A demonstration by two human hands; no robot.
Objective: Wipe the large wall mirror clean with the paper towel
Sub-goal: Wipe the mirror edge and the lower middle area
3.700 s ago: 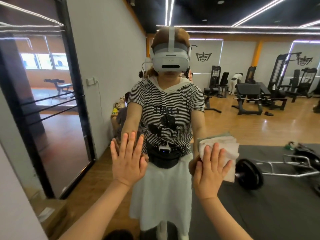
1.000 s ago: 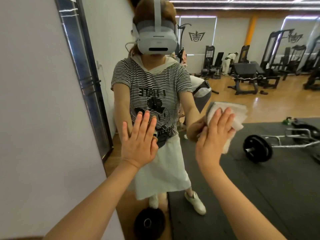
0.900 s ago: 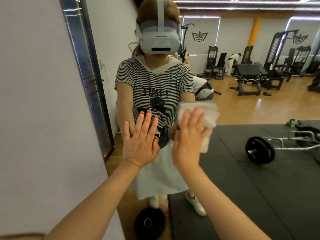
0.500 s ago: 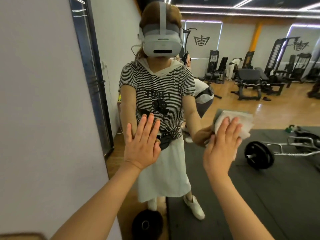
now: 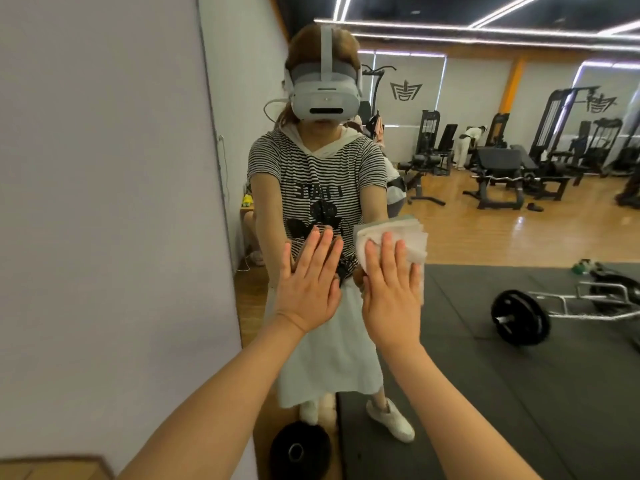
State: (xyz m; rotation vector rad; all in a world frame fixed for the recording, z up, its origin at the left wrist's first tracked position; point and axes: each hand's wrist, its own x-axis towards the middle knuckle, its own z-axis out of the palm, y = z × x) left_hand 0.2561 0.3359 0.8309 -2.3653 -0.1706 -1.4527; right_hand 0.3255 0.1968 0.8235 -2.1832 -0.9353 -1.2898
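Your left hand lay flat on the mirror, fingers straight and close together, holding nothing, just as it had half a second before. Just right of it, your right hand pressed the folded paper towel to the glass with straight, slightly spread fingers; the towel showed above and right of your fingertips. Half a second earlier that hand and towel had been well off to the right; they had since slid left until the two hands were nearly side by side. Further right, the reflected barbell lay on the dark mat.
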